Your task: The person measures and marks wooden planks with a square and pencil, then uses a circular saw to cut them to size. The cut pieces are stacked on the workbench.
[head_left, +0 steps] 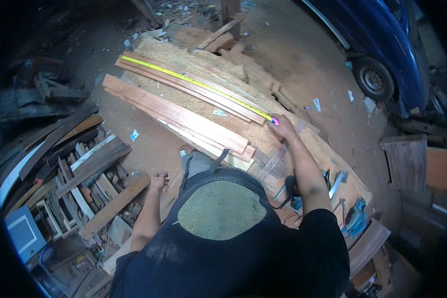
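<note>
My right hand (284, 130) is shut on a pink tape measure case (274, 120) at the right end of some narrow planks (193, 94). Its yellow blade (184, 78) stretches along the planks to their far left end. A second stack of pale reddish planks (184, 116) lies nearer me on the same chipboard-topped bench (151, 45). My left hand (159, 181) hangs beside the bench at lower left, fingers loosely bent and apart, with nothing visible in it. A teal power tool (355, 218) and other tools rest at the bench's right end, near my right forearm.
A large pile of scrap boards (99, 188) fills the left side. A blue car (402, 59) stands at upper right. Wooden boxes (403, 161) sit below it. A post (230, 15) and loose sticks are at the far side, with litter on the dirt floor.
</note>
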The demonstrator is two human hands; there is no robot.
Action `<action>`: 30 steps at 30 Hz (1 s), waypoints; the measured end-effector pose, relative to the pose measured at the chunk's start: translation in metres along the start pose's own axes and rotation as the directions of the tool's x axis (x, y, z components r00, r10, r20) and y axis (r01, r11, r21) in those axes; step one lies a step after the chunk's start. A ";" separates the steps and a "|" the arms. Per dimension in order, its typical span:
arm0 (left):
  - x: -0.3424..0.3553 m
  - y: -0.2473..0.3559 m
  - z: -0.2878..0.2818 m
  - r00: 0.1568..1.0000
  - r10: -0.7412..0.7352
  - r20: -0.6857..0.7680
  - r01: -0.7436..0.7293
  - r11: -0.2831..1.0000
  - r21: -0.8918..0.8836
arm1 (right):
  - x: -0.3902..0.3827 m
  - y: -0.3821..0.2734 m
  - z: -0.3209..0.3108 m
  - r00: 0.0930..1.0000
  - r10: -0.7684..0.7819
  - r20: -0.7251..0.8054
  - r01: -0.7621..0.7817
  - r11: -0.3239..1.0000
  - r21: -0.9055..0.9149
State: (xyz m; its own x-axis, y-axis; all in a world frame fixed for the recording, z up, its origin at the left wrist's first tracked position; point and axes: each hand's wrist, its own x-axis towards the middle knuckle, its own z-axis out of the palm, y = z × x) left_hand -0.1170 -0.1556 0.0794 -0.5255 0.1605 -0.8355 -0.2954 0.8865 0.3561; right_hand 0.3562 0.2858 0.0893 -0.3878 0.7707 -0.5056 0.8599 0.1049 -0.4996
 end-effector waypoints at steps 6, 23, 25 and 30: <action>0.006 -0.024 -0.012 1.000 0.014 -0.007 -0.015 0.995 -0.100 | -0.002 0.007 0.022 0.999 0.013 -0.044 -0.012 1.000 0.017; 0.004 -0.007 -0.005 1.000 0.027 0.013 -0.027 0.998 -0.061 | -0.037 -0.049 0.011 0.971 -0.178 -0.158 0.212 0.950 0.229; 0.005 -0.015 -0.009 1.000 0.025 0.001 -0.025 0.999 -0.027 | -0.052 -0.068 0.013 0.978 -0.138 -0.158 0.183 0.930 0.319; -0.006 -0.013 -0.010 0.999 0.047 0.020 -0.047 0.998 -0.032 | -0.077 -0.080 0.033 0.969 -0.110 -0.222 0.198 0.881 0.429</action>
State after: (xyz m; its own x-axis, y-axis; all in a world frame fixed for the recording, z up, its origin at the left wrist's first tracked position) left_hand -0.1183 -0.1723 0.0842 -0.5224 0.2111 -0.8261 -0.2963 0.8635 0.4081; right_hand 0.3064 0.1980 0.1451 -0.3966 0.8747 -0.2786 0.5385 -0.0241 -0.8423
